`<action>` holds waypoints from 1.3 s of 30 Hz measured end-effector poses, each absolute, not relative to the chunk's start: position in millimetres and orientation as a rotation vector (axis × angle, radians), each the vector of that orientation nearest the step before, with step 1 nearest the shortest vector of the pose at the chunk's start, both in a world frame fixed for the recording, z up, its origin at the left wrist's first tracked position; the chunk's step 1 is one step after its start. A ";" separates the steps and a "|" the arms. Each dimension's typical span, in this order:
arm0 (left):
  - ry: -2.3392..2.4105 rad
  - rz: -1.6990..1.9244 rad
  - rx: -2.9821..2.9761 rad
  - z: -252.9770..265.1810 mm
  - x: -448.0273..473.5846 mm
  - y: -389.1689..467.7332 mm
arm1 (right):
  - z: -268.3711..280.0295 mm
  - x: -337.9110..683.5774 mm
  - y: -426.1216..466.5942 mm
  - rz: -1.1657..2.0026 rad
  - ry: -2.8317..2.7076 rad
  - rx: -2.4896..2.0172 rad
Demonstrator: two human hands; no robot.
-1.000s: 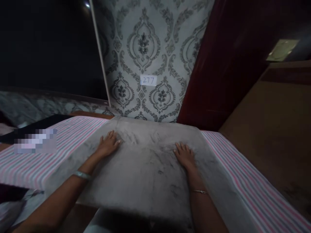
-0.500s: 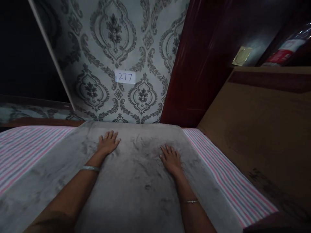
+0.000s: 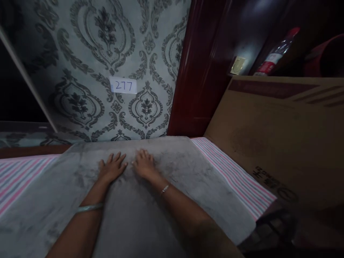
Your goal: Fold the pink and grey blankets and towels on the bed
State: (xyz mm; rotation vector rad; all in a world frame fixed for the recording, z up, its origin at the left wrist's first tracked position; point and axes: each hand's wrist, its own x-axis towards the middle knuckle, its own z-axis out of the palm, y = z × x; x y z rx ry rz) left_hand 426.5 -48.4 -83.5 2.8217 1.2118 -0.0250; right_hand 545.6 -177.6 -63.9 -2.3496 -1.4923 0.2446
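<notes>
A grey plush blanket (image 3: pixel 134 215) lies spread out, its nap marked with darker streaks. My left hand (image 3: pixel 111 168) rests flat on it with the fingers spread, and a pale green bangle circles that wrist. Close by on the right is my right hand (image 3: pixel 144 164), palm down on or just over the plush, its fingers slightly blurred but stretched out. A thin silver bracelet is on my right wrist. Neither hand grips anything. Under the blanket, a pink, white and grey striped cloth (image 3: pixel 233 175) shows along both sides.
A large cardboard box (image 3: pixel 268 129) stands along the right side. Behind it are a plastic bottle with a red label (image 3: pixel 274 57) and a dark red wooden panel (image 3: pixel 193 71). Patterned wallpaper (image 3: pixel 150 71) with a paper label "277" (image 3: pixel 123 85) faces me; a dark screen (image 3: pixel 18 93) is at left.
My right hand has moved left across the blanket, close to my left hand. The left hand stays flat on the plush. The view has turned somewhat to the right.
</notes>
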 end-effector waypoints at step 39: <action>1.099 0.040 2.787 -74.7 431.0 -41.8 | -101.3 678.3 -414.9 0.056 -0.330 -3.021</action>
